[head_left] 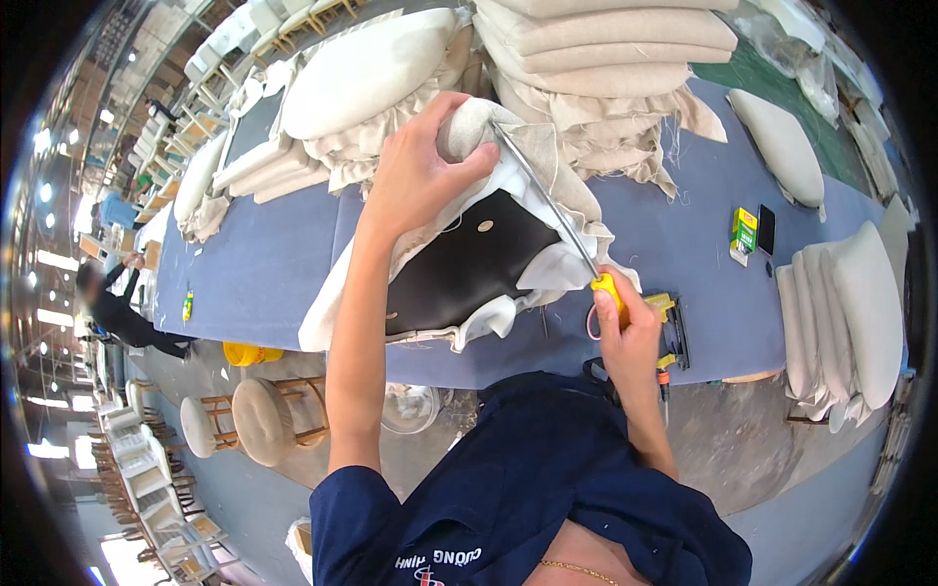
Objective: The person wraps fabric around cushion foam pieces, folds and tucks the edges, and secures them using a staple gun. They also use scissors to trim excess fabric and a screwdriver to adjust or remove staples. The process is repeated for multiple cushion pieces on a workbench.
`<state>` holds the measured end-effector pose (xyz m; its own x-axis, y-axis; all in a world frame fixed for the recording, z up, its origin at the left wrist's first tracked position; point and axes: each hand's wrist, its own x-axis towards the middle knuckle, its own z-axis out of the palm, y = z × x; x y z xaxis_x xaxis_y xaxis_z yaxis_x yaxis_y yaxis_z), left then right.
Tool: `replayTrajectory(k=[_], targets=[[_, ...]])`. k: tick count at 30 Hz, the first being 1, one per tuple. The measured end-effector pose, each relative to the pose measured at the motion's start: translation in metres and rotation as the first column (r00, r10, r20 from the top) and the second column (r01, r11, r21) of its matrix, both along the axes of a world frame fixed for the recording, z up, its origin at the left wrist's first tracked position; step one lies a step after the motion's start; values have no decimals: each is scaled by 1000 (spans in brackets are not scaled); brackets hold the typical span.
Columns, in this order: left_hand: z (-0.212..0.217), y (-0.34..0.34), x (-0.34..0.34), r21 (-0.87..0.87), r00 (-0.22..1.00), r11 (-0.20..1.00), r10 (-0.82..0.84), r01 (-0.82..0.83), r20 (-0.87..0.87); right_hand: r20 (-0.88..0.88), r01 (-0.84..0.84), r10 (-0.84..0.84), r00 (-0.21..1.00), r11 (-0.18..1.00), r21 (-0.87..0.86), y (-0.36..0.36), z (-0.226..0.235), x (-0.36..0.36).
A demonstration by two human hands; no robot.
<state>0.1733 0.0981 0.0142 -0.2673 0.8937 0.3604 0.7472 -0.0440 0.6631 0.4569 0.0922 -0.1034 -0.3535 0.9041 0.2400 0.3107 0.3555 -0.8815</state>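
A chair cushion in beige fabric (572, 186) is tipped up on the blue-grey table (264, 264), its black underside (469, 259) towards me. White padding and loose fabric edges ring that underside. My left hand (425, 166) is closed around the cushion's far corner, thumb on the near side. In my right hand (630, 327) is a screwdriver (551, 208), gripped by its yellow handle. Its long metal shaft slants up and left across the cushion, and the tip meets the fabric beside my left thumb. Whether the tip goes under the fabric I cannot tell.
A yellow and black staple gun (676, 332) lies right of my right hand. Beyond the cushion rise stacked beige cushions (606, 44). On the right are a green-yellow box (744, 232), a phone (767, 230) and more cushions (845, 313). Stools (262, 422) stand at the left; a person (122, 308) is farther off.
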Motion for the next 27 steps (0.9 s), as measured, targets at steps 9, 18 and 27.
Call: replayTrajectory(k=[9, 18, 27], targets=[[6, 10, 16, -60, 999, 998, -38, 35, -38, -564, -420, 142, 814, 815, -400, 9, -58, -27], [0, -4, 14, 44, 1000, 999, 27, -27, 2, -531, -437, 269, 804, 872, -220, 18, -83, -55], [9, -7, 19, 5, 1000, 1000, 6, -6, 27, -517, -465, 335, 788, 874, -142, 31, -91, -68]])
